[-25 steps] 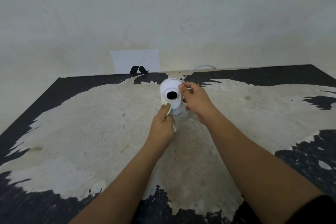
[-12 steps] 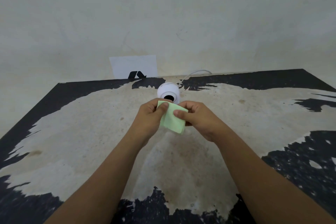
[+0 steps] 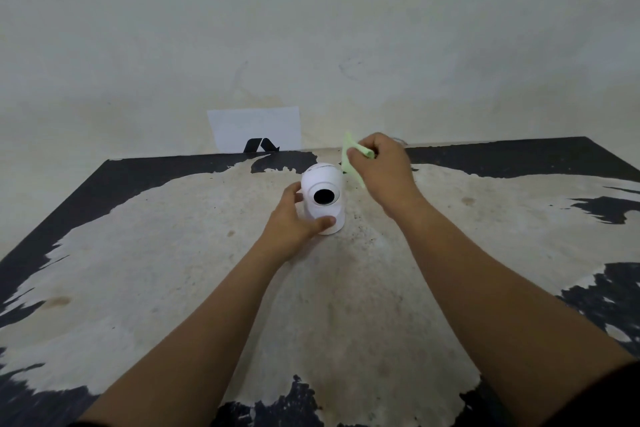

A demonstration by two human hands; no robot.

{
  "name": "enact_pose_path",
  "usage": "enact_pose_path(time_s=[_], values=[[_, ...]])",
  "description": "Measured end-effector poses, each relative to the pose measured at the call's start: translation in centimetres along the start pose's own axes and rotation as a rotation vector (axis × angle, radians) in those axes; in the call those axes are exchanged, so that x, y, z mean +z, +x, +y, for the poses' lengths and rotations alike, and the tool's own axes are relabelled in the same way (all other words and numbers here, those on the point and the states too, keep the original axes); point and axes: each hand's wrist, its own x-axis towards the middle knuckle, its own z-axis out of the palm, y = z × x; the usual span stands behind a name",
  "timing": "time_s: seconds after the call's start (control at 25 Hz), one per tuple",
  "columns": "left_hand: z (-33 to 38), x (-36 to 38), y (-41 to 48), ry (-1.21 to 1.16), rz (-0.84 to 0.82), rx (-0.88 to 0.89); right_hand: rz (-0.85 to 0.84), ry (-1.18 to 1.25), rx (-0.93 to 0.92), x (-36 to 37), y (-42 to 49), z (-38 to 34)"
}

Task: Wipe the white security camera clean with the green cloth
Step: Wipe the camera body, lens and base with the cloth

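A white security camera (image 3: 323,198) stands upright near the middle of a worn black-and-pale table (image 3: 138,253), its dark lens facing the viewer. The left hand (image 3: 294,222) reaches in from the near left and grips the camera's lower body, thumb across the front. The right hand (image 3: 379,170), raised just right of the camera's top, pinches a green cloth (image 3: 351,158) between fingers and thumb. A white paper sheet (image 3: 254,128) leans against the far wall.

head view | forward-down (wide-angle) | near table (image 3: 138,253)
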Motion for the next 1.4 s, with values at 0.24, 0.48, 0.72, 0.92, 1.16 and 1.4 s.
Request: enact_pose_path(time_s=[0.24,0.48,0.72,0.92,1.16,1.4], values=[[-0.6,2.0,0.8,0.141,0.077,-0.004,-0.346,-0.284,-0.214,3.3,-0.3,-0.5],[-0.1,2.1,1.4,0.53,0.051,0.091,-0.504,-0.823,-0.57,5.5,0.1,-0.2],[-1.0,2.2,1.6,0.347,0.073,-0.031,-0.402,-0.418,-0.099,4.5,-0.3,1.1],[-2.1,2.2,2.6,0.523,0.016,0.032,-0.34,-0.514,-0.164,4.9,-3.5,1.8],[-1.4,2.4,2.5,0.593,0.024,0.095,-0.386,-0.812,-0.317,6.2,-1.3,0.3],[-1.3,2.2,1.5,0.403,0.094,-0.011,-0.378,-0.346,0.039,5.1,0.0,0.6]])
